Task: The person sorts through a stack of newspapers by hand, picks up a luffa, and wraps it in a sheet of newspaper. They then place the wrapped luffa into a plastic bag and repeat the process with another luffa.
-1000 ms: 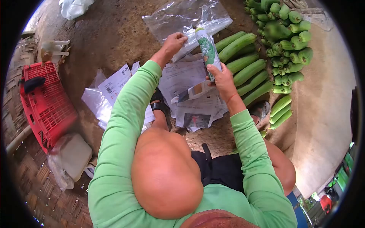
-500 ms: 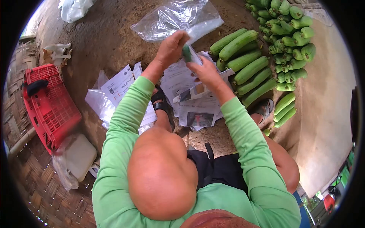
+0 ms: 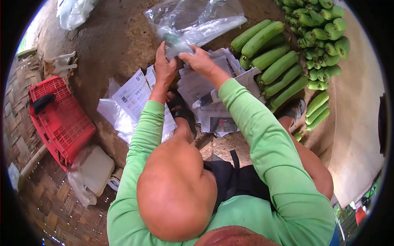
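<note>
The right hand (image 3: 202,64) has its thumb and fingers clamped on the near end of a printed roll (image 3: 175,42), which lies against or inside a clear plastic bag (image 3: 219,29) on the ground. The left hand (image 3: 166,69) touches the roll's left side; whether its grip is closed, I cannot tell. Printed sheets (image 3: 205,82) lie below the hands, beside long green gourds (image 3: 280,68).

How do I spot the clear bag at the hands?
Find the long green gourds, then the newspaper sheets left of them. Beyond the sheets, the left hand and right hand meet the near end of the clear bag. Unlike the whitish bag at upper left, it is see-through and has hands on it.
</note>
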`<action>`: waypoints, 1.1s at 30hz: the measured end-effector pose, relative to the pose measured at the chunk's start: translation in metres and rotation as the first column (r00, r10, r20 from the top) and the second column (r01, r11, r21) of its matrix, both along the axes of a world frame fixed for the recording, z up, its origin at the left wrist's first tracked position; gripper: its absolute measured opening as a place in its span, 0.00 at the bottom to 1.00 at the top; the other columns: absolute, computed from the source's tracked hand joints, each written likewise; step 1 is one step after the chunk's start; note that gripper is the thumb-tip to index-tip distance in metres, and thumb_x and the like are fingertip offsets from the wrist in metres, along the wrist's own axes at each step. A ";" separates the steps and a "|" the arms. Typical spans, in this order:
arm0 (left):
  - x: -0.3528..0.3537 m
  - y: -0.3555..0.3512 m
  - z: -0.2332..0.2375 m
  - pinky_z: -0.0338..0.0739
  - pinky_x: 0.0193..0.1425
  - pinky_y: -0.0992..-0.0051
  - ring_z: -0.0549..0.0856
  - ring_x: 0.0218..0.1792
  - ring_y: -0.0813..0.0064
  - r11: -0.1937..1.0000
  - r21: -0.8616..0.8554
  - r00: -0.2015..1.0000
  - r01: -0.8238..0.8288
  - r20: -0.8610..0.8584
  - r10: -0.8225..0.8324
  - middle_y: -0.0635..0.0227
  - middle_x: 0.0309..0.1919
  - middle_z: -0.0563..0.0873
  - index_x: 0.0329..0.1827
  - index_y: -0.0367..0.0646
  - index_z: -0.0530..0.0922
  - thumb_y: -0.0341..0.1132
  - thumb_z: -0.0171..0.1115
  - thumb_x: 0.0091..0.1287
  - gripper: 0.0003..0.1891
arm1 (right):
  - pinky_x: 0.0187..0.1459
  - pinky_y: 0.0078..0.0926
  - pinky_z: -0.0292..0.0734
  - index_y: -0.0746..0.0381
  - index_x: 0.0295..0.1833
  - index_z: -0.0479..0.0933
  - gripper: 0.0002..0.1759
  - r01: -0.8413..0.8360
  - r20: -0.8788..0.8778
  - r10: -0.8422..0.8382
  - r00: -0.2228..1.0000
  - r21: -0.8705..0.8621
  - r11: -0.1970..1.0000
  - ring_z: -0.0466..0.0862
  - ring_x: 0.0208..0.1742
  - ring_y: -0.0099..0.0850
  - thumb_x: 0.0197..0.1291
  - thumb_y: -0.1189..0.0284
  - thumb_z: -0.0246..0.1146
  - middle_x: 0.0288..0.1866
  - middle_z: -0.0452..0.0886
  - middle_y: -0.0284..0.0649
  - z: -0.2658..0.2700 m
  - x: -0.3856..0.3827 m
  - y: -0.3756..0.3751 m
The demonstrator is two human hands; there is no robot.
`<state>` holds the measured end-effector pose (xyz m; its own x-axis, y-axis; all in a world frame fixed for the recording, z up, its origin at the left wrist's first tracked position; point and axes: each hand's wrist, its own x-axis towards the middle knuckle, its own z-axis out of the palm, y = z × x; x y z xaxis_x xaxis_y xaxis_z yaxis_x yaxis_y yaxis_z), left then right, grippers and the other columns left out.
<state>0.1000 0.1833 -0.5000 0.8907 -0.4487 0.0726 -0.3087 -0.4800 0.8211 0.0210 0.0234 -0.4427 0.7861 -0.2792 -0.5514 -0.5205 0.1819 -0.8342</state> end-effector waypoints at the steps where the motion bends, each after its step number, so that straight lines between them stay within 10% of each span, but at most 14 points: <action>1: 0.003 -0.004 0.003 0.74 0.72 0.67 0.82 0.65 0.57 1.000 0.007 0.998 0.019 0.062 -0.019 0.53 0.65 0.82 0.76 0.39 0.69 0.25 0.62 0.66 0.32 | 0.60 0.33 0.79 0.69 0.72 0.73 0.39 0.044 0.063 -0.048 0.997 0.060 0.997 0.85 0.57 0.37 0.58 0.61 0.74 0.59 0.85 0.51 -0.008 0.006 0.008; 3: 0.009 -0.008 0.001 0.74 0.72 0.61 0.81 0.66 0.48 0.998 -0.056 0.996 -0.016 0.088 0.021 0.50 0.64 0.82 0.68 0.41 0.77 0.23 0.58 0.66 0.25 | 0.60 0.34 0.79 0.70 0.71 0.73 0.38 0.130 0.180 -0.161 0.970 0.174 0.976 0.84 0.56 0.36 0.58 0.62 0.74 0.59 0.85 0.52 -0.031 0.019 0.021; 9: 0.020 -0.004 0.001 0.74 0.72 0.60 0.79 0.67 0.44 0.991 0.101 0.986 0.082 0.136 -0.095 0.45 0.67 0.79 0.65 0.46 0.81 0.21 0.54 0.66 0.24 | 0.71 0.43 0.73 0.69 0.71 0.70 0.30 -0.249 -0.075 0.249 0.966 -0.542 0.803 0.76 0.72 0.56 0.63 0.72 0.63 0.66 0.78 0.65 -0.044 0.027 0.027; 25: 0.000 -0.007 0.060 0.61 0.80 0.49 0.63 0.78 0.36 0.946 0.298 0.927 0.125 0.306 -0.219 0.35 0.78 0.61 0.80 0.41 0.63 0.31 0.67 0.62 0.40 | 0.48 0.50 0.83 0.56 0.43 0.85 0.10 -0.576 -0.138 0.649 0.748 -0.621 0.532 0.87 0.46 0.54 0.60 0.69 0.60 0.41 0.88 0.49 0.084 -0.142 -0.066; 33: 0.016 -0.052 0.239 0.76 0.69 0.59 0.82 0.65 0.50 0.666 0.422 0.668 0.615 0.170 -0.725 0.51 0.66 0.81 0.66 0.42 0.79 0.33 0.68 0.69 0.22 | 0.56 0.44 0.83 0.58 0.47 0.88 0.15 -0.209 -0.183 0.101 0.978 -0.875 0.437 0.87 0.52 0.50 0.63 0.65 0.60 0.51 0.88 0.49 0.099 -0.192 -0.237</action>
<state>0.1163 0.1316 -0.2611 0.2882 -0.9572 0.0263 -0.8456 -0.2415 0.4761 -0.1712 -0.2139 -0.3438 0.8317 -0.5355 -0.1468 -0.5400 -0.7186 -0.4381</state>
